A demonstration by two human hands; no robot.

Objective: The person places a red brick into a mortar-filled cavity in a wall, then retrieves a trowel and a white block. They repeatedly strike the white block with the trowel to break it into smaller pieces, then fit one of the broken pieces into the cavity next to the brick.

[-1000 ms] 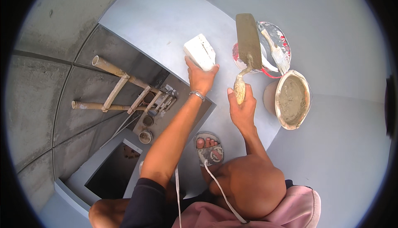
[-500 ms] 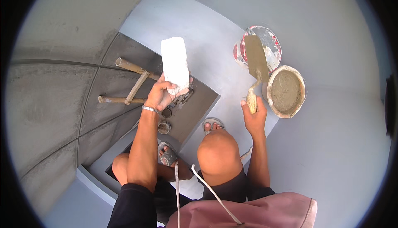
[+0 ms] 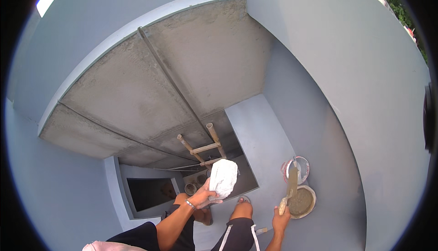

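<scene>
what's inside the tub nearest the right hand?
Grey-brown paste; its surface shows inside the tub's rim. The paste hides the bottom, so its depth can't be seen. The trowel covers part of the tub's left side.

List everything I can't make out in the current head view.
All in the head view:
- Ladder, lower part: hidden behind the block.
- Block, underside: turned away from the camera, above the left hand.
- Pail, part of its inside: covered by the trowel.
- Opening, its depth: lost in shadow.
- Right arm, upper part: cut off by the lower edge.
</scene>
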